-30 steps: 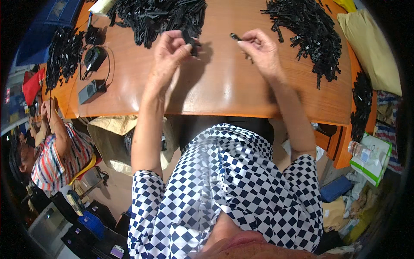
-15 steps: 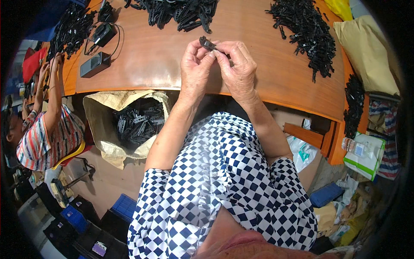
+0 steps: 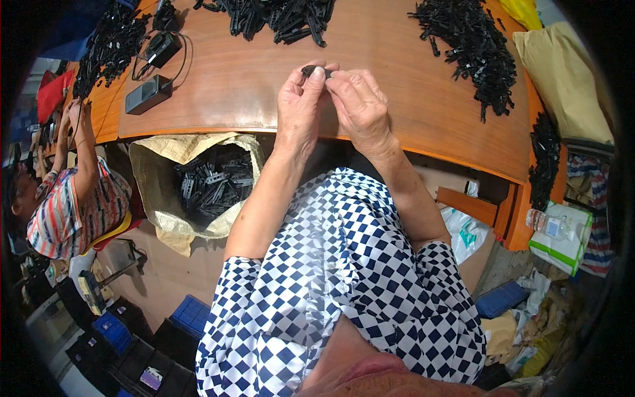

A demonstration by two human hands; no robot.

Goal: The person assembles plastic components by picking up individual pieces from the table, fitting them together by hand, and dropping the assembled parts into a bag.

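Between my two hands, just above the table's near edge, is a small black plastic part (image 3: pixel 308 70). My left hand (image 3: pixel 299 106) grips it with the thumb pressed on top. The fingers of my right hand (image 3: pixel 361 106) are pinched together at the part's right end, and they hide most of that end. Beyond my hands lies a heap of long black plastic parts (image 3: pixel 281 16). Another heap of black parts (image 3: pixel 473 53) spreads over the table's far right.
On the wooden table (image 3: pixel 218 79), a dark box-shaped device (image 3: pixel 148 94) with a cable stands left. An open sack (image 3: pixel 149 169) of black parts hangs below the edge. At the far left a co-worker in a striped shirt (image 3: pixel 79 212) handles another black heap (image 3: pixel 109 46).
The black part has turned and now shows less between my fingers. My left thumb has moved up onto it, and my right fingers have curled in closer.
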